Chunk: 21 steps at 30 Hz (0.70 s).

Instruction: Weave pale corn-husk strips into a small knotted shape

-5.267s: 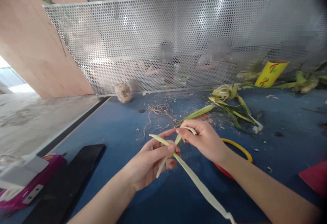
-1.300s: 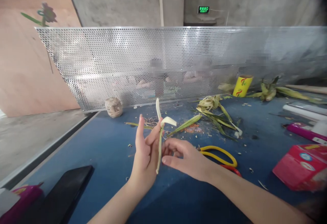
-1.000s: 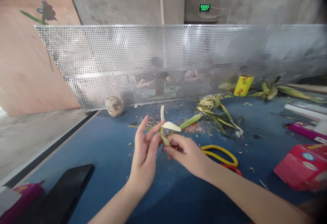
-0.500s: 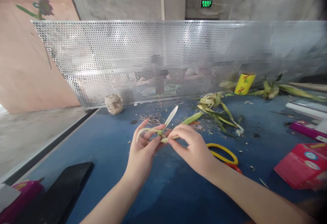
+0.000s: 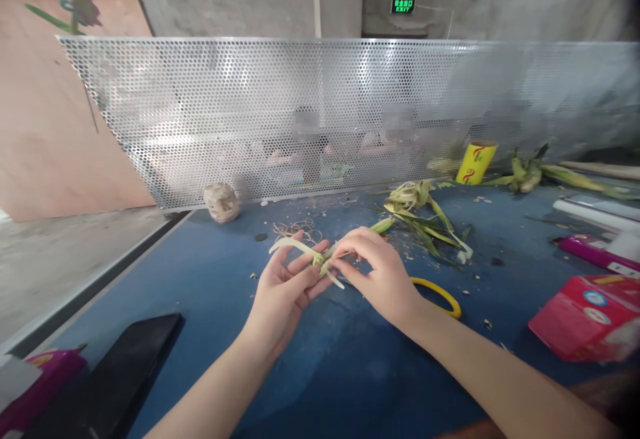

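Pale green leaf strips (image 5: pixel 294 245), which look like corn husk, cross at a small knot over the middle of the table. My left hand (image 5: pixel 285 285) pinches the knot between thumb and fingers, palm partly turned up. From the other side my right hand (image 5: pixel 375 272) grips a strip end with thumb and forefinger, close to the left fingertips. One strip curves out to the left, and another short end points down to the right. Scissors with a yellow handle (image 5: pixel 443 292) lie partly hidden beneath my right forearm. Behind my hands is a tangle of thin string (image 5: pixel 300 229).
A husk bundle (image 5: pixel 410 202) lies beyond my right hand, with a yellow roll (image 5: pixel 476 163) and more husks (image 5: pixel 527 172) behind. A red packet (image 5: pixel 587 319) is at right, a black phone-like slab (image 5: pixel 135 359) at left. A perforated metal screen (image 5: pixel 250 105) borders the table; people sit behind it.
The strips have been turned: one now bends left, and the end that stood upright no longer does. My right hand has shifted from below the knot to its right side, pinching a strip.
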Available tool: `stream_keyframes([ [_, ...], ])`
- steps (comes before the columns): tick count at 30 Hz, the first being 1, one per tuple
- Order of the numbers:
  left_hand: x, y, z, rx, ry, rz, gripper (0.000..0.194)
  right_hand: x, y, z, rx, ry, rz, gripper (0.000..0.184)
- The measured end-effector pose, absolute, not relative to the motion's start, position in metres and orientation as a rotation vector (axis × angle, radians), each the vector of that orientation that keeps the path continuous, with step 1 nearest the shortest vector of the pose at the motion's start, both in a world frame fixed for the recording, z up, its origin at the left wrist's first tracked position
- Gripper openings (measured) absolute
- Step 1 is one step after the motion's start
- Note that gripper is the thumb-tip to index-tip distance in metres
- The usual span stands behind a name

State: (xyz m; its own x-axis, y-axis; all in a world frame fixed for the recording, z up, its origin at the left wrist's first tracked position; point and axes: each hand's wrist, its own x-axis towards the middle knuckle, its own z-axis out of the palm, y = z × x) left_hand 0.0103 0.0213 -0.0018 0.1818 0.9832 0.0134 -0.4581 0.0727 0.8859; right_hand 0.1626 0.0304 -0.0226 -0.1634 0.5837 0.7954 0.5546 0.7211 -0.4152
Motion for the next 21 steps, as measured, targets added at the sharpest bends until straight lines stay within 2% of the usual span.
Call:
stream_keyframes([
  [5,0.008,0.026,-0.005,0.868,0.752,1.237,0.056,0.164,0.027,-0.023,-0.839,-1.933,-0.534,0.030],
  [8,0.008,0.026,-0.006,0.850,0.755,1.223,0.048,0.167,0.025,-0.024,-0.772,-1.944,-0.750,0.031],
  [16,0.007,0.030,-0.008,0.750,0.815,1.186,0.020,0.173,0.028,-0.027,-0.654,-2.072,-0.878,0.027],
  [21,0.005,0.029,-0.007,0.752,0.795,1.179,0.017,0.176,0.027,-0.019,-0.596,-2.192,-0.951,0.018],
])
